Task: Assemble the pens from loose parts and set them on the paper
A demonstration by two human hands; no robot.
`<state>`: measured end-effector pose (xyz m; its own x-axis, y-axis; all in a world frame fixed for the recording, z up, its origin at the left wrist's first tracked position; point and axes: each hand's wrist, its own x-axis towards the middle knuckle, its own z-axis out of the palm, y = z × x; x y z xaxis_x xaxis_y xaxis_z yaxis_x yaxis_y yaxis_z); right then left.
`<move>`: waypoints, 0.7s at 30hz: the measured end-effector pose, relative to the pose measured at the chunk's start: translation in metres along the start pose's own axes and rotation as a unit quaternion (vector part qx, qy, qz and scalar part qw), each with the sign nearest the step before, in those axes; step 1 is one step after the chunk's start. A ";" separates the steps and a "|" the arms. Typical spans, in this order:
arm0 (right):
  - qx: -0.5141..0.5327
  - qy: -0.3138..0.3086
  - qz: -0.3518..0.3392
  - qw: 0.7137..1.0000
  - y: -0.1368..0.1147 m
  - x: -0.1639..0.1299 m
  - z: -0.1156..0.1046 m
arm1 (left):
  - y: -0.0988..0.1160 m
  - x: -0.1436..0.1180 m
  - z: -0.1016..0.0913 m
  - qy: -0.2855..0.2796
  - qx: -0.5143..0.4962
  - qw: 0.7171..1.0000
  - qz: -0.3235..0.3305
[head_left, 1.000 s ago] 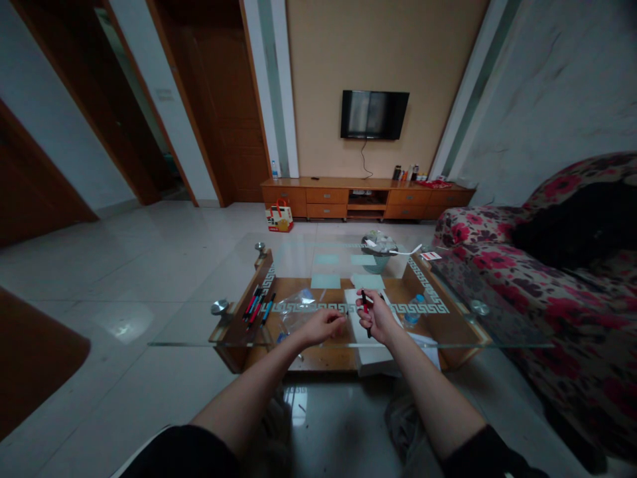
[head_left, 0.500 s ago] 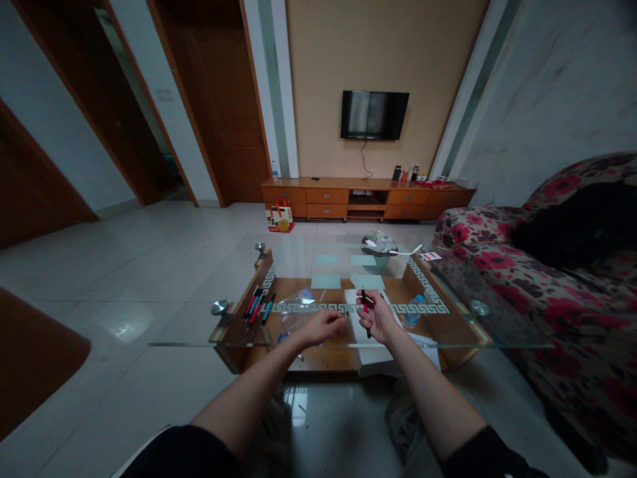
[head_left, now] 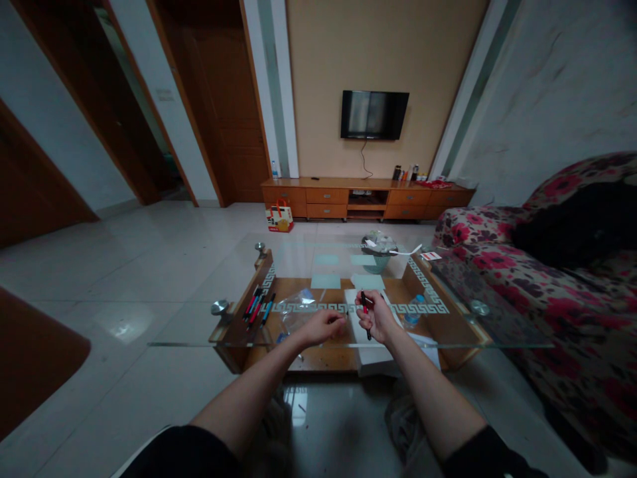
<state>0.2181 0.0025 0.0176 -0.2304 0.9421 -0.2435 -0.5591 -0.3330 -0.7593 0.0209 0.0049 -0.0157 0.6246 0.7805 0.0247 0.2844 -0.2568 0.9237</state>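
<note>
My right hand [head_left: 381,318] is closed around a red and black pen [head_left: 365,305], held nearly upright above the glass tabletop. To its left, my left hand [head_left: 323,328] has its fingers curled together over the table; whether something small is between them is hidden. Several pens [head_left: 257,307] with black, red and blue barrels lie side by side on the left part of the table. Just beyond my left hand is a clear plastic bag [head_left: 297,304]. A white box-like stack [head_left: 371,357] shows below my right hand, seen partly through the glass.
The glass table [head_left: 189,332] has transparent edges and metal corner knobs [head_left: 219,307]. A water bottle [head_left: 414,311] appears right of my right hand. Farther back are a green basket [head_left: 377,264], a red-and-white card [head_left: 430,256] and a TV cabinet [head_left: 326,196]. A flowered sofa [head_left: 497,265] flanks the right side.
The right-hand fingers have shifted very slightly around the pen. My left hand and the things on the table look the same.
</note>
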 end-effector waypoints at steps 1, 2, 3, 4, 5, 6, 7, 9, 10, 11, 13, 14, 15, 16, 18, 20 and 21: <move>-0.004 0.003 -0.001 1.000 0.000 0.000 0.000 | 0.000 0.000 0.000 0.000 0.000 1.000 -0.002; -0.008 0.005 -0.004 1.000 0.001 0.000 0.001 | 0.001 0.000 0.000 -0.001 0.000 1.000 -0.004; -0.012 0.007 -0.008 1.000 0.001 0.000 0.001 | 0.001 0.000 0.000 0.000 0.002 1.000 -0.007; -0.014 0.010 -0.014 1.000 0.001 0.000 0.001 | 0.000 0.000 0.001 0.002 0.004 1.000 -0.010; -0.016 0.012 -0.018 1.000 0.002 0.001 0.001 | 0.000 0.000 0.001 0.003 0.007 1.000 -0.011; -0.017 0.014 -0.020 1.000 0.002 0.001 0.001 | -0.001 0.000 0.001 0.005 0.011 1.000 -0.010; -0.017 0.015 -0.020 1.000 0.002 0.001 0.001 | -0.002 0.000 0.001 0.005 0.014 1.000 -0.008; -0.013 0.015 -0.017 1.000 0.002 0.002 -0.001 | -0.003 0.001 0.001 0.003 0.015 1.000 -0.002; -0.010 0.015 -0.014 1.000 0.002 0.002 -0.001 | -0.003 0.001 0.001 0.001 0.015 1.000 -0.001; -0.006 0.014 -0.012 1.000 0.002 0.003 -0.002 | -0.004 0.001 0.001 0.001 0.014 1.000 -0.002; 0.002 0.013 -0.009 1.000 0.002 0.004 -0.003 | -0.004 0.002 0.001 0.000 0.013 1.000 -0.005; 0.006 0.011 -0.008 1.000 0.002 0.004 -0.004 | -0.005 0.002 0.001 0.001 0.014 1.000 -0.005; 0.010 0.008 -0.006 1.000 0.002 0.004 -0.004 | -0.005 0.001 0.001 0.002 0.015 1.000 -0.005; 0.014 0.004 -0.004 1.000 0.002 0.004 -0.004 | -0.005 0.001 0.001 0.003 0.015 1.000 -0.004; 0.021 0.000 0.001 1.000 0.001 0.004 -0.003 | -0.005 0.001 0.001 0.003 0.013 1.000 -0.005; 0.026 -0.003 0.006 1.000 0.000 0.003 -0.002 | -0.004 0.001 0.001 0.003 0.012 1.000 -0.007; 0.028 -0.004 0.008 1.000 0.000 0.002 -0.002 | -0.004 0.001 0.001 0.003 0.011 1.000 -0.008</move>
<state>0.2192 0.0049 0.0160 -0.2461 0.9364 -0.2502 -0.5988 -0.3499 -0.7205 0.0212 0.0058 -0.0196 0.6145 0.7888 0.0119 0.3111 -0.2562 0.9152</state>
